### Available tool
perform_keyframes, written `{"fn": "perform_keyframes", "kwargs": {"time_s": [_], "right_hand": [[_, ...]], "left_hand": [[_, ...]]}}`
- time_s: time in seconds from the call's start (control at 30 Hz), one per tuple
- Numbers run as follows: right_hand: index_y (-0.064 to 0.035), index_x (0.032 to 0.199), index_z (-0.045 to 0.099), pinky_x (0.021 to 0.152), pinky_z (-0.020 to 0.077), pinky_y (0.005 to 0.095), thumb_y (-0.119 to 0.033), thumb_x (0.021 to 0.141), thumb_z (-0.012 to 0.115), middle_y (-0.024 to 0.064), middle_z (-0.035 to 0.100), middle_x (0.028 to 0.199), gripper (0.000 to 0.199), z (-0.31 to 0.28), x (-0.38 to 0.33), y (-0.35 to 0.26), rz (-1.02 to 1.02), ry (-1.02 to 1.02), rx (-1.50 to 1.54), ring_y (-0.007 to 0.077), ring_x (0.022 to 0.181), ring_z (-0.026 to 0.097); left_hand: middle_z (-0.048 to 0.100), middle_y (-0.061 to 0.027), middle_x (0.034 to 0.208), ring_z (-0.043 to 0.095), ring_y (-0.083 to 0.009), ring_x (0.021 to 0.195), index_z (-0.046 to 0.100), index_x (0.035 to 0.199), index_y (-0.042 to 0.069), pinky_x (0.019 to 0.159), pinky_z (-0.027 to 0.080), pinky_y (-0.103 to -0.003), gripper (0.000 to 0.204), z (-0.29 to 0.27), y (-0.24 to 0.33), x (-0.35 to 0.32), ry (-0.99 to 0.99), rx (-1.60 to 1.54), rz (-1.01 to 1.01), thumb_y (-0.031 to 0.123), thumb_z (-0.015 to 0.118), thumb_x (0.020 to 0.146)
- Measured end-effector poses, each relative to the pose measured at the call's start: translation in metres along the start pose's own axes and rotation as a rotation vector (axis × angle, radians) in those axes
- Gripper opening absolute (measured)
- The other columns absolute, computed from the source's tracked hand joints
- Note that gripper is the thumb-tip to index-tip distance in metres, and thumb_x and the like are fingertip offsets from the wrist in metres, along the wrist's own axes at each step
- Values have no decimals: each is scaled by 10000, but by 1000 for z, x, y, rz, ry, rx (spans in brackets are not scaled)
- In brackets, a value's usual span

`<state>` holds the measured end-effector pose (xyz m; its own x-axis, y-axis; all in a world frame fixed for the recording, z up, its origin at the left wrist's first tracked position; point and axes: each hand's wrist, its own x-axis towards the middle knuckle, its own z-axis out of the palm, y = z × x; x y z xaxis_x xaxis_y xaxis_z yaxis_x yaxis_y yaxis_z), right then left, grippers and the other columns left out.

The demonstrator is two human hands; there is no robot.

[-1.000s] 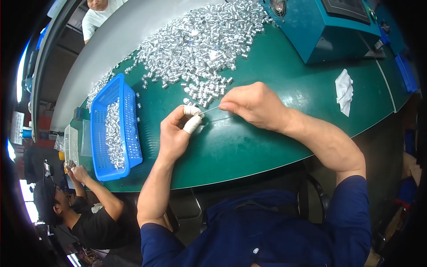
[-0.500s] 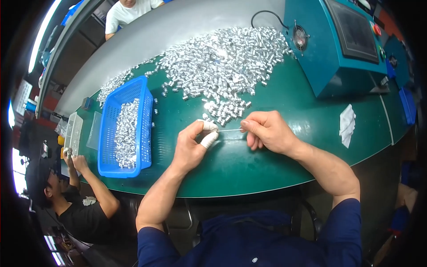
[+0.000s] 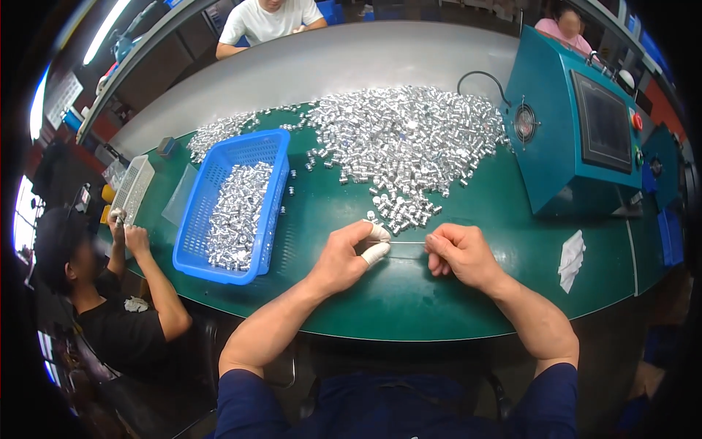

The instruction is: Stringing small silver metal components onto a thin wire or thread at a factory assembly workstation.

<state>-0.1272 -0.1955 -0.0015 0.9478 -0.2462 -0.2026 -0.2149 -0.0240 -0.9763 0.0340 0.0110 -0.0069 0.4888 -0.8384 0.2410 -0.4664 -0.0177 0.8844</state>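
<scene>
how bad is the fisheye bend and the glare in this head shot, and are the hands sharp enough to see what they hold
Head view: strong fisheye, the green table edge bows and the corners go black; the pile of small silver metal parts glints brightly, and window light blows out at the left rim. Left hand and right hand are fairly sharp, pinching a thin rod between them.

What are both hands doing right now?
Left hand: closed, pinching one end of a thin wire.
Right hand: closed, pinching the wire's other end.

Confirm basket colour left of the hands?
Blue basket, clearest in the head view.
</scene>
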Motion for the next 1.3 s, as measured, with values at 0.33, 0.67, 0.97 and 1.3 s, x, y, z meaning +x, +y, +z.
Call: {"fn": "perform_keyframes", "kwargs": {"time_s": [0.33,0.67,0.97,1.3], "right_hand": [[7,1035,684,602,541,267,-84,909,740,83,716,830,165,2,1,-4,-832,199,-666,131,730,682],[-18,1052,697,591,524,320,-82,863,761,130,705,851,210,6,1,-12,-822,194,-682,263,658,662],[7,1075,700,600,523,283,-66,941,671,84,703,794,155,13,-5,-10,-155,104,-2,165,693,671],[14,1030,696,601,516,266,-76,949,652,71,700,786,129,5,-4,-11,-526,167,-486,150,686,669]], "left_hand": [[675,-17,868,613,-74,735,668,1029,3,656,493,-245,108,-2,-3,0,-26,-145,-164,74,688,949],[679,-14,905,617,-72,801,670,1057,4,696,496,-244,135,-5,-6,1,-69,-285,-303,91,687,956],[686,-16,940,625,-77,849,675,1040,5,727,506,-251,123,-4,-1,-1,-76,-145,-162,101,675,963],[691,-33,967,646,-109,879,674,1040,10,771,526,-281,131,-7,2,-2,-75,-223,-207,106,692,953]]}}
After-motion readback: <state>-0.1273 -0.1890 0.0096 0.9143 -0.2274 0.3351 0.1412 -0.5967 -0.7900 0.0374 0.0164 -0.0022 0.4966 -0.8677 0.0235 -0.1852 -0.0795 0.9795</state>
